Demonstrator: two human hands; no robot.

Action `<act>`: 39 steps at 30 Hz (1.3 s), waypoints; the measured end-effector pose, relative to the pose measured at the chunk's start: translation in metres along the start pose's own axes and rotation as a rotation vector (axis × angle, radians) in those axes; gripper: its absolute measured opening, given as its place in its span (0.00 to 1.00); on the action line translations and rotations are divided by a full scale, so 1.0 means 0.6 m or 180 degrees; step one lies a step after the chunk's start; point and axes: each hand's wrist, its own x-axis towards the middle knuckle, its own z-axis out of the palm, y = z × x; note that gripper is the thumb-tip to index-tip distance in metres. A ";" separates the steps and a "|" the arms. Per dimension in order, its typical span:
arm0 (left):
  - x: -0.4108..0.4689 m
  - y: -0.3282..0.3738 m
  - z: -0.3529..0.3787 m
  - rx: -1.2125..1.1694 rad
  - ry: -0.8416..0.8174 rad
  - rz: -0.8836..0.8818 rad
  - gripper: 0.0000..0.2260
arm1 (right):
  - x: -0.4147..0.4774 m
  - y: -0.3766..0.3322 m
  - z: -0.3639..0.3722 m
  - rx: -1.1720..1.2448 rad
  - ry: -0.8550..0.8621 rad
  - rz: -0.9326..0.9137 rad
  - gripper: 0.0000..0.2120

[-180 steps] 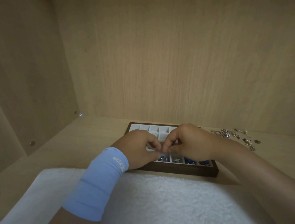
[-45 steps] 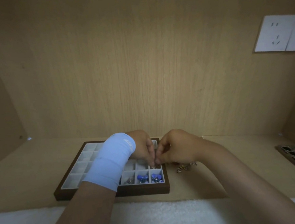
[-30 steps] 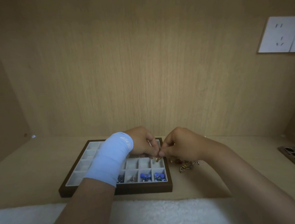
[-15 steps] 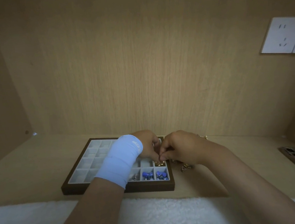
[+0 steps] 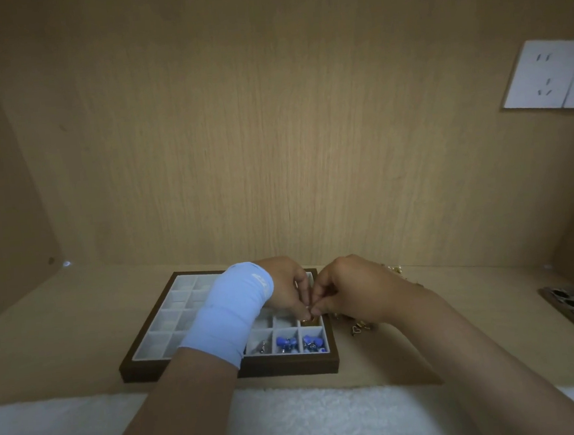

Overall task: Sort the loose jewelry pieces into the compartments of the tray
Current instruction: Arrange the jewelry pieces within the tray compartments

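Together left hand (image 5: 286,291) and right hand (image 5: 349,289) pinch a gold piece (image 5: 309,318) over the tray (image 5: 229,373).

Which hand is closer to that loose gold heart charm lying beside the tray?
Right. The right hand sits just above and left of the heart charm, partly over the loose pile. The left hand is farther left, over the tray.

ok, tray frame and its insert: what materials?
Tray frame: looks like dark brown wood or a wood-look finish, matte, with flat square edges. Compartment insert: pale grey-white with a soft, non-glossy look, possibly velvet or flocked lining; too small to confirm.
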 end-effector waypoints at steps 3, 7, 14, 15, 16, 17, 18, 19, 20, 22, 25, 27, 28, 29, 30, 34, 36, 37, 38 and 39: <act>-0.004 -0.004 -0.005 -0.0054 -0.0072 -0.0079 0.06 | -0.001 -0.005 0.004 -0.0040 0.0031 0.0009 0.06; -0.010 -0.004 -0.009 -0.0091 -0.0167 -0.0104 0.11 | -0.001 -0.003 0.002 0.0052 0.0067 0.0020 0.06; -0.009 -0.001 -0.007 -0.0097 -0.0129 -0.0098 0.12 | -0.001 0.008 -0.003 0.0363 0.0174 0.0155 0.03; -0.010 -0.004 -0.009 -0.0201 -0.0076 -0.0094 0.11 | -0.002 0.017 -0.012 0.0509 0.0278 0.0217 0.04; -0.009 -0.006 -0.011 -0.0296 0.0024 -0.0077 0.09 | -0.004 0.027 -0.023 0.0616 0.0425 0.0273 0.06; -0.007 -0.006 -0.011 -0.0379 0.0170 -0.0043 0.07 | -0.006 0.039 -0.035 0.0668 0.0581 0.0329 0.07; -0.004 -0.005 -0.010 -0.0437 0.0351 0.0008 0.05 | -0.009 0.050 -0.044 0.0674 0.0712 0.0393 0.08; 0.000 -0.002 -0.008 -0.0461 0.0541 0.0075 0.04 | -0.012 0.061 -0.051 0.0649 0.0793 0.0462 0.08; 0.005 0.001 -0.003 -0.0464 0.0718 0.0148 0.04 | -0.015 0.069 -0.055 0.0608 0.0802 0.0526 0.08; 0.016 0.008 0.009 -0.0413 0.0970 0.0279 0.06 | -0.015 0.079 -0.051 0.0497 0.0624 0.0630 0.06; 0.033 0.011 0.031 0.0150 0.1138 0.0382 0.14 | -0.008 0.078 -0.030 0.0350 0.0344 0.0646 0.06; 0.040 0.008 0.044 0.0400 0.1017 0.0332 0.22 | -0.002 0.074 -0.013 0.0176 0.0310 0.0588 0.07; 0.042 0.007 0.049 0.0409 0.0936 0.0285 0.25 | 0.000 0.073 -0.006 0.0018 0.0309 0.0532 0.10; 0.045 0.006 0.053 0.0395 0.0884 0.0241 0.26 | 0.002 0.074 0.001 -0.0132 0.0303 0.0466 0.12; 0.047 0.005 0.056 0.0385 0.0867 0.0218 0.27 | 0.002 0.076 0.007 -0.0252 0.0287 0.0407 0.13; 0.048 0.007 0.056 0.0388 0.0914 0.0241 0.25 | 0.001 0.081 0.013 -0.0562 0.0254 0.0367 0.14; 0.048 0.008 0.056 0.0382 0.0919 0.0263 0.24 | 0.001 0.081 0.011 -0.0671 0.0294 0.0399 0.13; 0.048 0.009 0.057 0.0364 0.0933 0.0267 0.24 | 0.000 0.081 0.010 -0.0690 0.0310 0.0392 0.14; 0.049 0.009 0.057 0.0329 0.0964 0.0275 0.24 | 0.000 0.081 0.010 -0.0672 0.0314 0.0373 0.14; 0.049 0.009 0.058 0.0265 0.1010 0.0292 0.24 | 0.000 0.081 0.010 -0.0640 0.0298 0.0348 0.15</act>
